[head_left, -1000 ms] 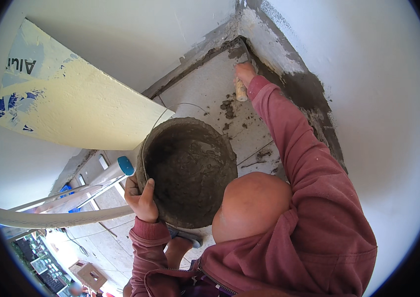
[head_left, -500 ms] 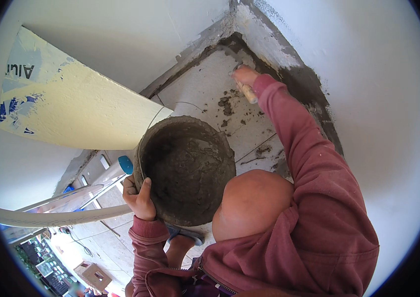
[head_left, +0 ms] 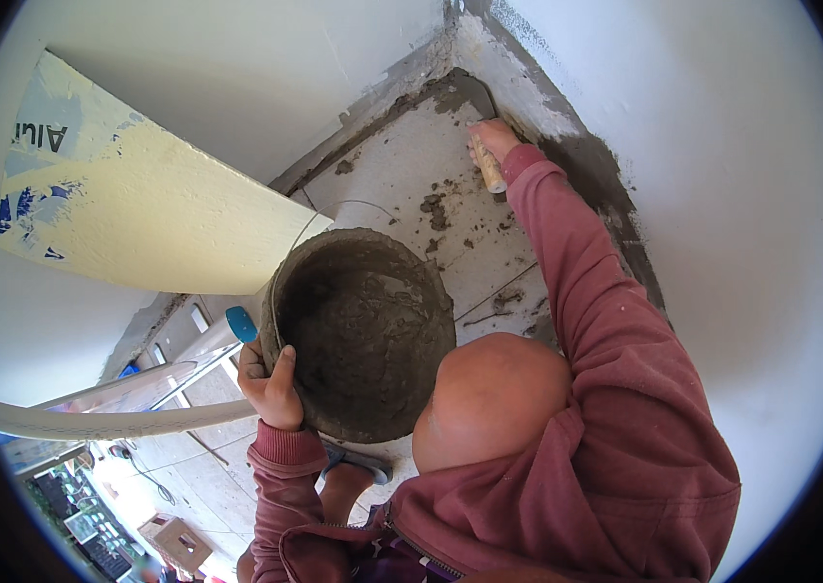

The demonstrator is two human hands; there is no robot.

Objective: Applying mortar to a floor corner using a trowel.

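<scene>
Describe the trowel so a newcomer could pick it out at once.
Start at the big round bucket caked in grey, then go up and right across the pale tiled floor to the right hand. That hand grips the trowel. Its light, wood-coloured handle sets it apart from the dark clumps nearby.

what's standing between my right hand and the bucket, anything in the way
Nothing visible stands between them: the right hand, gripping the trowel, and the bucket have only low grey-brown clumps on the tiled floor between. Your bent knee is by the bucket, off to the side.
</scene>
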